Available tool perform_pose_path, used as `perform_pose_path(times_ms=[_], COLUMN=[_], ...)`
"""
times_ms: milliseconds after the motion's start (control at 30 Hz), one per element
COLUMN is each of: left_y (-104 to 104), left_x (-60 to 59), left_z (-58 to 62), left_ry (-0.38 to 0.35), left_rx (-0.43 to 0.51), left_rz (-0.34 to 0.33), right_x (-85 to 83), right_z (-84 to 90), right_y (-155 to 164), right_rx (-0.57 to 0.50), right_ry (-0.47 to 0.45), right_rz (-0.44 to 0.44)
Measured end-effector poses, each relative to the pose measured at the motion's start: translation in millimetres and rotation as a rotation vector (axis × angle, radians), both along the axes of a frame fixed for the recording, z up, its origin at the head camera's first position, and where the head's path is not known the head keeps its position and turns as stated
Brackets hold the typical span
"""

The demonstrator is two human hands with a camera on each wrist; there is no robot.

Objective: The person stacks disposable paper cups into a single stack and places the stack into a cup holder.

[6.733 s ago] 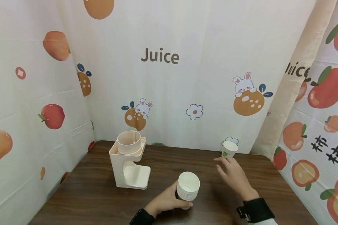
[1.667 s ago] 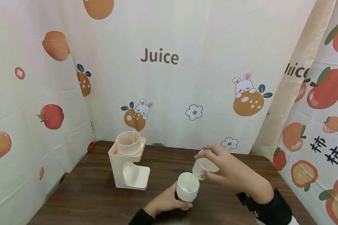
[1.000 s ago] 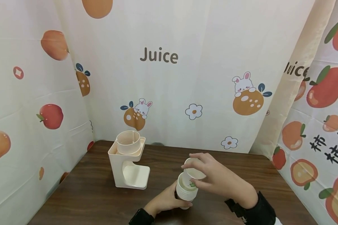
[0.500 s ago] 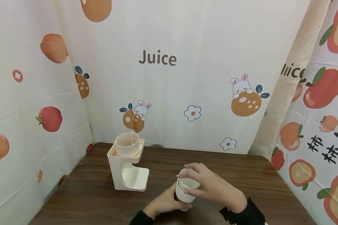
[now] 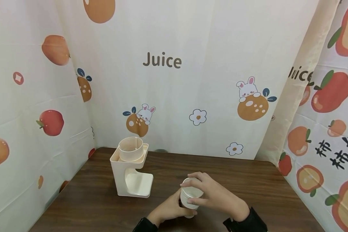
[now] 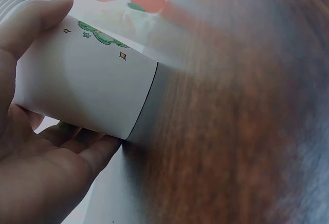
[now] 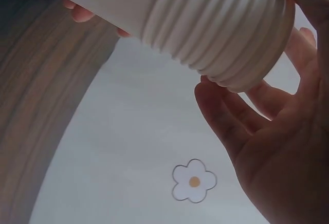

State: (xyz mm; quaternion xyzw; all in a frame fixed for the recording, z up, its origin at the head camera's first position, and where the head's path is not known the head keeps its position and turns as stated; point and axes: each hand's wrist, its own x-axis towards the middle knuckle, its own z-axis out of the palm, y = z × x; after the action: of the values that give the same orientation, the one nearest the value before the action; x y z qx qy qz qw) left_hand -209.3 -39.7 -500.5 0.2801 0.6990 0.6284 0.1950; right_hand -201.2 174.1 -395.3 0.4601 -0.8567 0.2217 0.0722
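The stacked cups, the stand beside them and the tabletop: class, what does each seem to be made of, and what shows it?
Stacked cups: likely matte white paper; thin rolled rims form ridges, with green print on the wall.
Stand: probably moulded cream plastic, smooth with a slight sheen.
Tabletop: dark wood or wood-look laminate, with streaky grain.

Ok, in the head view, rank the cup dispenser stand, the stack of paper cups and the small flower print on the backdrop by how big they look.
1. Cup dispenser stand, clearly the largest.
2. Stack of paper cups, partly covered by both hands.
3. Small flower print, the smallest, though it hangs farther from the camera, so its true size is unsure.
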Motion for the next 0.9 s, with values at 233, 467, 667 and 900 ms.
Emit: perform_pose_path(times_ms=[233, 467, 667, 900], left_y=[0, 1, 1, 1], left_x=[0.0, 0.0, 0.0, 0.3], left_z=[-0.5, -0.4, -0.3, 0.0], left_ry=[0.000, 0.013, 0.022, 0.019], left_rx=[0.023, 0.032, 0.004, 0.018], left_rz=[-0.007, 0.009, 0.027, 0.028], right_x=[-1.7, -2.8, -2.6, -4.6], right_z=[-18.2, -40.3, -56.6, -69.0], right_y=[3, 9, 14, 17], right_rx=[-0.099, -0.239, -0.317, -0.332], right_ry=[-0.104, -0.106, -0.203, -0.240], right_rz=[-0.080, -0.119, -0.099, -0.067])
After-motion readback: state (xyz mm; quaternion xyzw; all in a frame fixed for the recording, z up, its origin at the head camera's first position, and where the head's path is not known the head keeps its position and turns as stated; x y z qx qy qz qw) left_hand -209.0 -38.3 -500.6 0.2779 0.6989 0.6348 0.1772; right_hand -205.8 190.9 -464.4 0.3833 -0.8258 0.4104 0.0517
